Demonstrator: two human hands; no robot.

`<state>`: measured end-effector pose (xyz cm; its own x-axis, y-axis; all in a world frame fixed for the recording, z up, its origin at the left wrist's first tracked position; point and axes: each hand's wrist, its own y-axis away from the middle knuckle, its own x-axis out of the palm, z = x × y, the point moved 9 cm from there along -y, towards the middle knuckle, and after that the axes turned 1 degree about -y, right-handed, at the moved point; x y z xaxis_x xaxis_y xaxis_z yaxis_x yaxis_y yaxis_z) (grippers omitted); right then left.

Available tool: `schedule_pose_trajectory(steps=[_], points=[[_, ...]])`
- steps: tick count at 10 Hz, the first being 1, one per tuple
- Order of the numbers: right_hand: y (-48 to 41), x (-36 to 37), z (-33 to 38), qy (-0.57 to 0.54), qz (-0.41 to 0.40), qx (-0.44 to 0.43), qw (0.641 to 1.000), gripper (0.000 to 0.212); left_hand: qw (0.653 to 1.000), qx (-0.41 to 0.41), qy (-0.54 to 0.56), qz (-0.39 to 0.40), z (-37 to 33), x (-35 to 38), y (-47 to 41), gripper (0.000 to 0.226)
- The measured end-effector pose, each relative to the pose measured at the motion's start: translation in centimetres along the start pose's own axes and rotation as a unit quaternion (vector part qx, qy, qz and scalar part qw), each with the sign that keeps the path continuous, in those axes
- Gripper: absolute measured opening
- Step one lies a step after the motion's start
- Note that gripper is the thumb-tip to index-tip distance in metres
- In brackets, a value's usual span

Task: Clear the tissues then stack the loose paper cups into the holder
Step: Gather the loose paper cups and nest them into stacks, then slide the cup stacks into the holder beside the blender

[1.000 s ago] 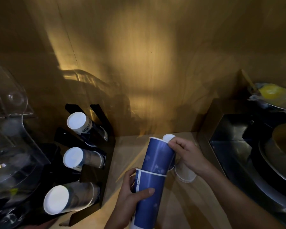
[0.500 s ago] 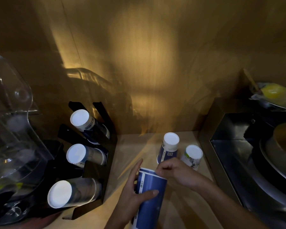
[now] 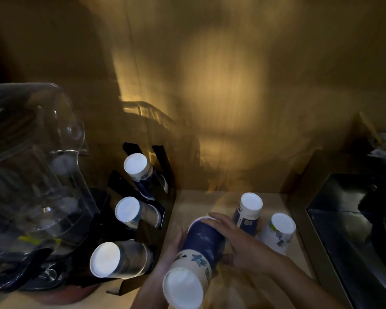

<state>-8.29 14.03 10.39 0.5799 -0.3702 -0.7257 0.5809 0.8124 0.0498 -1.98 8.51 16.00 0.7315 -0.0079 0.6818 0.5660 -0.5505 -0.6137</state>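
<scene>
Seemingly, cup stack lies between left fingers and right fingers.

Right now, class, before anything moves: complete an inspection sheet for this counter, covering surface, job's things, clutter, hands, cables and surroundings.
Surface: wooden counter, dimly lit.
Job's things: black holder with three rows of cups; held cup stack tilted, base toward camera; blue cup and white cup upside down on the counter; no tissues seen.
Clutter: nothing seen.
Hands: left hand and right hand both grip the held cup stack.
Cables: nothing seen.
Surroundings: clear plastic container left; dark metal unit right; wooden wall behind.
</scene>
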Motion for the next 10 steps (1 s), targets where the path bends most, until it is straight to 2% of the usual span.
schedule_pose_trajectory(steps=[1, 2, 3, 4, 5, 6, 7, 8, 9, 10], points=[[-0.8, -0.7, 0.7, -0.069, -0.044, -0.009, 0.997, 0.086, 0.841, 0.087, -0.268, -0.462, -3.9, -3.2, 5.8, 0.044], [-1.8, -1.9, 1.4, -0.140, -0.095, -0.003, 0.986, 0.080, 0.790, -0.046, -0.308, -0.527, -3.4, -5.4, 5.9, 0.044], [-3.0, -2.9, 2.4, -0.198, -0.118, 0.007, 0.973, 0.071, 0.766, -0.055, -0.346, -0.539, -5.7, -3.9, 4.4, 0.049], [-4.5, -3.4, 3.5, -0.247, -0.110, 0.013, 0.963, 0.066, 0.676, 0.017, -0.399, -0.619, -9.6, -2.1, 3.5, 0.070], [-6.4, -4.1, 5.3, -0.281, -0.091, 0.000, 0.955, 0.071, 0.527, 0.026, -0.510, -0.680, -14.5, -0.2, 3.5, 0.033], [-8.9, -5.7, 7.2, -0.295, -0.117, -0.019, 0.948, 0.081, 0.478, -0.046, -0.610, -0.630, -17.7, 0.7, 2.7, 0.041], [-11.3, -7.4, 8.7, -0.272, -0.145, -0.029, 0.951, 0.069, 0.465, -0.059, -0.677, -0.568, -20.5, 2.0, 1.7, 0.055], [-13.5, -8.5, 9.5, -0.248, -0.163, -0.031, 0.955, 0.054, 0.519, -0.028, -0.613, -0.595, -23.4, 1.7, 1.7, 0.067], [-15.8, -8.9, 9.9, -0.221, -0.175, -0.024, 0.959, 0.048, 0.570, -0.017, -0.600, -0.561, -24.2, 2.5, 1.9, 0.078], [-17.9, -8.8, 9.6, -0.197, -0.184, -0.016, 0.963, 0.046, 0.573, -0.004, -0.593, -0.566, -24.9, 2.5, 2.6, 0.089]])
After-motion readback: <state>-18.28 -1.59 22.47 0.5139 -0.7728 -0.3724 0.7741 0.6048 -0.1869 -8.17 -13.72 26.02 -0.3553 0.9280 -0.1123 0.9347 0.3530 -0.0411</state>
